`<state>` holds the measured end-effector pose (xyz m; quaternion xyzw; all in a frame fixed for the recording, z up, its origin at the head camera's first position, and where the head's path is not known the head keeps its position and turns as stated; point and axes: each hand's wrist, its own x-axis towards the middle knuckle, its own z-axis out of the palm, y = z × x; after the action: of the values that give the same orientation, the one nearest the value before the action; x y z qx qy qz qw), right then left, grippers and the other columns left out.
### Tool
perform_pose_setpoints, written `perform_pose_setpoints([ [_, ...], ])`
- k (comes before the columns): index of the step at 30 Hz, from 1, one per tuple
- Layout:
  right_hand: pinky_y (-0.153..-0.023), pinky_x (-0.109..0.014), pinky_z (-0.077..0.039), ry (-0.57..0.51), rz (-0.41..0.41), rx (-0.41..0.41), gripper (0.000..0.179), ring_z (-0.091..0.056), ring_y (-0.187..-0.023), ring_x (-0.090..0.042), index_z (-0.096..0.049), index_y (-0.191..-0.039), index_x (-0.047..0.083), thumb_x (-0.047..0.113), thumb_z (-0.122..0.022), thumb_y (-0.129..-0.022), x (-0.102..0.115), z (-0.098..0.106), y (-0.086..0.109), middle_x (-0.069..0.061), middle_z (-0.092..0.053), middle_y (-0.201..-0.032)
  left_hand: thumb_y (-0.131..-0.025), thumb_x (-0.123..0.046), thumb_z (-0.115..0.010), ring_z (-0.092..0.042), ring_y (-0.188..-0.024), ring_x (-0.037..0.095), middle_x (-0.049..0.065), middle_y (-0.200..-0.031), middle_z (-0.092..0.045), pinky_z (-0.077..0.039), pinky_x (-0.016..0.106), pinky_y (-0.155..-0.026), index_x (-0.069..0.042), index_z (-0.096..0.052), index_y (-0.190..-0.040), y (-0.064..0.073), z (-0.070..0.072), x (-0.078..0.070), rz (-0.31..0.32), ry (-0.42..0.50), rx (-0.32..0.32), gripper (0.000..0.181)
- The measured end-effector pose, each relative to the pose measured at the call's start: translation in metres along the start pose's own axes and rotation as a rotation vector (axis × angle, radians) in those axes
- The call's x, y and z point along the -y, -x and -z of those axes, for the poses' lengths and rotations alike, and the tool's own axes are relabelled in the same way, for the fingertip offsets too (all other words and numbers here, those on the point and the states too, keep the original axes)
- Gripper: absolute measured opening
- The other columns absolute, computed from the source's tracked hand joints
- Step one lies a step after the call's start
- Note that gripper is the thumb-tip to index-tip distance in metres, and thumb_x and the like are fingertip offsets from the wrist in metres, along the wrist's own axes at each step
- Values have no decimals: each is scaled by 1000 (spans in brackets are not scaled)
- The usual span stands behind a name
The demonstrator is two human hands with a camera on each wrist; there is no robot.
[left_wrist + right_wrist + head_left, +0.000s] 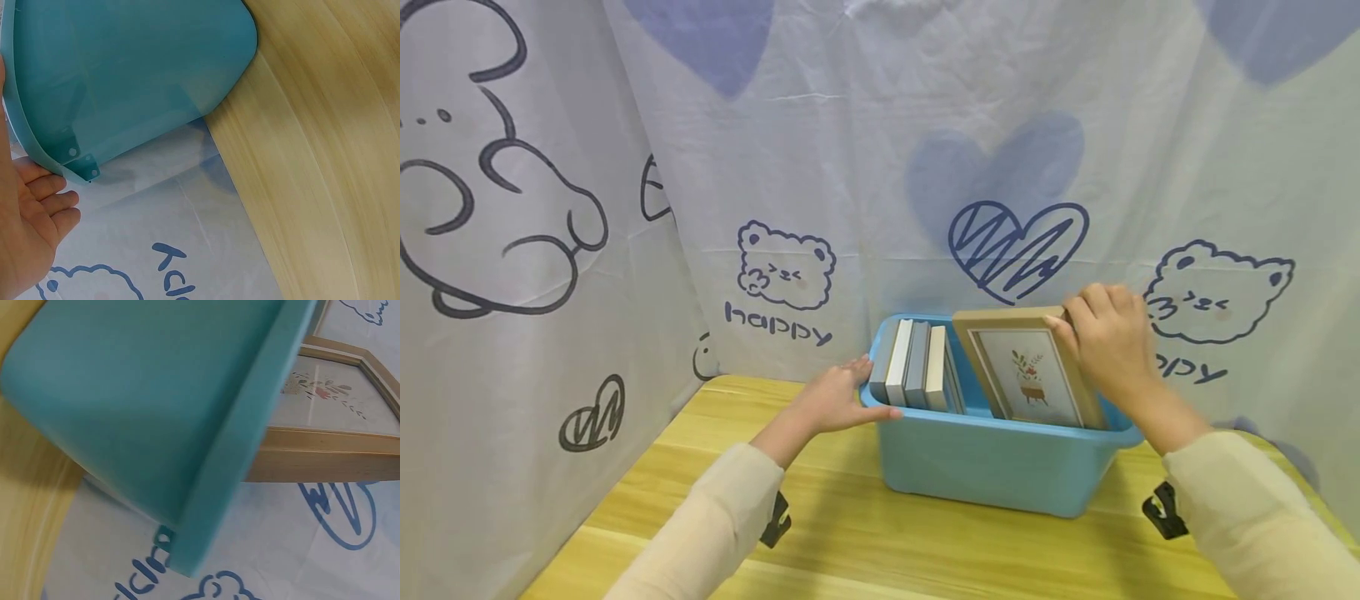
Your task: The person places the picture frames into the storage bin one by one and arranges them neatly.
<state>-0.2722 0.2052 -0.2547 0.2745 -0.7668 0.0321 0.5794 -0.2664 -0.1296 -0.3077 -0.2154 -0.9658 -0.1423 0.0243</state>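
Observation:
A blue plastic bin (985, 462) stands on the wooden table. My right hand (1112, 337) grips the upper right corner of a light-wood picture frame (1018, 317), which leans tilted inside the bin's right part. The frame shows a potted plant picture (1032, 375); its lower edge is hidden behind the bin's front rim. In the right wrist view the frame (337, 456) rises past the rim, and the hand is out of sight. My left hand (835, 398) holds the bin's left end, thumb along the front rim. The left wrist view shows its bent fingers (53, 194) against the rim.
Several book-like items (916, 367) in grey, white and cream stand upright in the bin's left part. Behind the bin hangs a printed white cloth (880, 208). The wooden table (850, 542) extends in front. Black clips (1163, 510) sit below the sleeves.

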Motion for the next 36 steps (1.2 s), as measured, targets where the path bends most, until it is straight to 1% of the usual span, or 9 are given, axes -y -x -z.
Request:
perform_pose_setpoints([
  [7,-57,-44,-33,-46,-19,-46,55,-43,-70,-33,-57,-79,-2,43,-33,-99,4,-5,18,-15,-50,-75,-78,-60,-61,-33,-135,35,21,-145,-33,-34,42,-109,5,-36,-138,0,-2,0,-7,-4,-6,92],
  [10,-57,-43,-32,-46,-13,-44,55,-43,-69,-33,-56,-78,-2,43,-33,-99,5,-6,26,-15,-49,-74,-78,-60,-61,-34,-135,35,21,-145,-33,-34,42,-109,5,-36,-138,-1,-2,-1,-10,-7,-11,92],
  [14,-58,-41,-32,-41,5,-20,55,-41,-68,-32,-55,-78,-3,42,-32,-99,7,-5,34,-15,-47,-73,-78,-61,-61,-34,-135,34,20,-145,-33,-33,42,-110,5,-36,-138,0,-2,-1,-9,-15,-13,92],
  [19,-58,-41,-30,-51,26,-22,55,-40,-67,-32,-55,-78,-3,42,-32,-100,9,-5,40,-16,-46,-72,-78,-60,-61,-34,-135,34,20,-146,-33,-34,42,-109,5,-36,-138,0,-2,-1,-6,-19,-10,91],
  [26,-57,-40,-29,-63,43,-34,54,-41,-67,-32,-55,-77,-3,41,-33,-99,10,-7,49,-16,-49,-74,-78,-60,-61,-33,-135,34,20,-146,-33,-34,42,-109,5,-36,-138,1,-2,-1,-2,-9,-10,92],
  [36,-56,-40,-32,-93,59,-16,54,-44,-66,-32,-58,-79,-3,39,-32,-100,9,-9,61,-15,-50,-73,-78,-60,-61,-33,-135,34,20,-146,-33,-34,42,-109,6,-36,-138,1,-2,-1,-2,5,-18,92],
])
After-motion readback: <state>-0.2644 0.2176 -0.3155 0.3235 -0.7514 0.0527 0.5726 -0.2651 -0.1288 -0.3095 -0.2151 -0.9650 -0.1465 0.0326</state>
